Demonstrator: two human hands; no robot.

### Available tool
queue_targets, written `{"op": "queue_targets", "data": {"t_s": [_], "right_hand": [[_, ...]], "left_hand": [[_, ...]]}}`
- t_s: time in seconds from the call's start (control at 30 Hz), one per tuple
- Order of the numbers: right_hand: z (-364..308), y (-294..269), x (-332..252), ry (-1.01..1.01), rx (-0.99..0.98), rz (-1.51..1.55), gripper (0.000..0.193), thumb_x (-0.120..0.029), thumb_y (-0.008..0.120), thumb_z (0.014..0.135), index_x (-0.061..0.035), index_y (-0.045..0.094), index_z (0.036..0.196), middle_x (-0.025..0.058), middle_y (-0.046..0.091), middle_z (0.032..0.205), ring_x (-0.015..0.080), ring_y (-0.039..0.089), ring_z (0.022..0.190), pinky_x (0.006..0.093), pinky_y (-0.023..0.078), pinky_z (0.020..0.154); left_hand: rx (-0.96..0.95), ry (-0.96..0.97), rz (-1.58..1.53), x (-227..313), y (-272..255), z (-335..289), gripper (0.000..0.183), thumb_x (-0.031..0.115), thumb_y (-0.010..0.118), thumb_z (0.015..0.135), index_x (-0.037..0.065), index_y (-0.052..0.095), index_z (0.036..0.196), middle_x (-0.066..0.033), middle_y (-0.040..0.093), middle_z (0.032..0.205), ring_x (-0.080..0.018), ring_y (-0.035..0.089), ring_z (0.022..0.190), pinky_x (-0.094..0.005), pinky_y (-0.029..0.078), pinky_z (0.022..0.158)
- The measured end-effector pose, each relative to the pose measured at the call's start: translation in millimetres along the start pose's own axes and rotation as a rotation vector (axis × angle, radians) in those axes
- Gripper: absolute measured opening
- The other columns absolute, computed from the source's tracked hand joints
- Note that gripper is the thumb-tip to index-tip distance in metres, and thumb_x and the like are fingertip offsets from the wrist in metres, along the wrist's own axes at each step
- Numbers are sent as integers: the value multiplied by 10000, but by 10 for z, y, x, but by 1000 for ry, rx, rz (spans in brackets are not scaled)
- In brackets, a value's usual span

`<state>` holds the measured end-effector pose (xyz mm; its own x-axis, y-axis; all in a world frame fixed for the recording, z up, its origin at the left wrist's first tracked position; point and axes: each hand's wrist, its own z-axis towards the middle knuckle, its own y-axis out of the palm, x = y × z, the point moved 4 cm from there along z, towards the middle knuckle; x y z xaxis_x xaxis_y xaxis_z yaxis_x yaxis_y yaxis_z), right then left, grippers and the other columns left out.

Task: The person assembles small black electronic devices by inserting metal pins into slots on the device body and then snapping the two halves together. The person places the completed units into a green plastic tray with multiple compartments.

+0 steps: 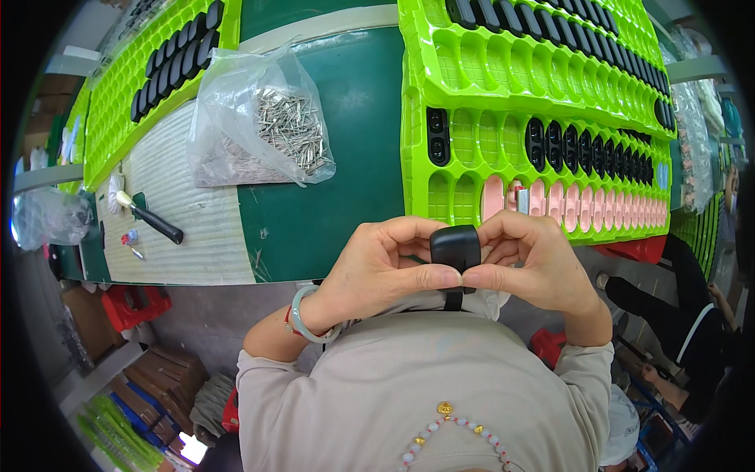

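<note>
Between both hands, in front of my chest, is a glossy black rounded plastic case (454, 245). My left hand (397, 256) grips its left side, with the thumb along the lower edge and the fingers behind. On the opposite side my right hand (525, 256) pinches it, its thumb tip meeting the left one. Just beyond the hands lies a light green tray (464, 182) with a row of pink oblong parts (576, 206) and a row of black parts with paired recesses (582, 149). A small metal-and-red piece (521, 198) rests among the pink parts.
A clear plastic bag (228, 126) of thin metal pins (292, 130) sits on the green table (354, 102). To its left are a black-handled tool (157, 224) and another green tray (118, 94) with black parts. Further stacked trays (464, 67) stand at the back right. A person in black (684, 315) is at the right.
</note>
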<state>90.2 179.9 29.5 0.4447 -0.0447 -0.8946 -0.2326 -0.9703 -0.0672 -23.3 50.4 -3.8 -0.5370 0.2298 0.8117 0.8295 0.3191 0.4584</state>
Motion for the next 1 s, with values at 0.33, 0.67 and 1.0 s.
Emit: {"op": "queue_targets", "data": {"t_s": [0.33, 0.67, 1.0], "right_hand": [[60, -16, 58, 70, -74, 241, 259, -49, 732, 750, 53, 570, 924, 89, 661, 840, 110, 632, 771, 236, 510, 674], [74, -29, -12, 132, -98, 218, 242, -41, 726, 754, 47, 572, 918, 87, 651, 870, 106, 624, 783, 228, 510, 680], [109, -57, 108, 233, -127, 346, 238, -34, 742, 724, 33, 577, 882, 58, 632, 829, 85, 603, 733, 205, 476, 620]], "left_hand": [[-16, -45, -70, 20, -16, 31, 354, 68, 742, 748, -40, 584, 1046, -61, 648, 896, -89, 611, 808, -230, 510, 722], [-52, -52, -88, 61, -15, 80, 325, 59, 733, 756, -48, 582, 1024, -70, 651, 867, -95, 621, 773, -224, 514, 702], [-83, -157, -186, 26, -32, 107, 330, 39, 732, 750, -47, 567, 1023, -83, 644, 894, -109, 621, 805, -240, 522, 723]]}}
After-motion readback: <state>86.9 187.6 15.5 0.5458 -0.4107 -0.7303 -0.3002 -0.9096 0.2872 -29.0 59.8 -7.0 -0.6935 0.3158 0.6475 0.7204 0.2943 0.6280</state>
